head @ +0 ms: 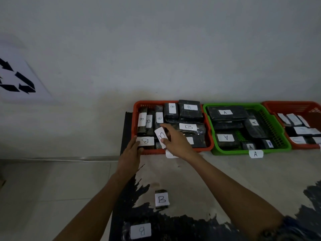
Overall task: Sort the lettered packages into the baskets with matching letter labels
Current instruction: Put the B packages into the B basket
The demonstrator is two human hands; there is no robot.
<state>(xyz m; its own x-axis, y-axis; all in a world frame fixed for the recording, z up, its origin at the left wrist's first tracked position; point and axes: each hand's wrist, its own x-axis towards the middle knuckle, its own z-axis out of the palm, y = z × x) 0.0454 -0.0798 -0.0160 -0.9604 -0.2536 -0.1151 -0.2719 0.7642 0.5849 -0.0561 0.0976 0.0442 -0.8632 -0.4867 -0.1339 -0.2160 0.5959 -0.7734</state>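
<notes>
Right hand (pixel 175 140) fingers are pinching a B package (pixel 161 137) over the orange basket (pixel 207 146); left hand (pixel 131 153) fingers are gripping another B package (pixel 145 141) at its near-left corner.

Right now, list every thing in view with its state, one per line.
Left hand: holds a B package at the orange basket's front edge.
Right hand: pinches a B package over the basket.
Orange basket: crowded with B packages.
Green basket: holds A packages.
Two B packages on table: unsorted.
</notes>
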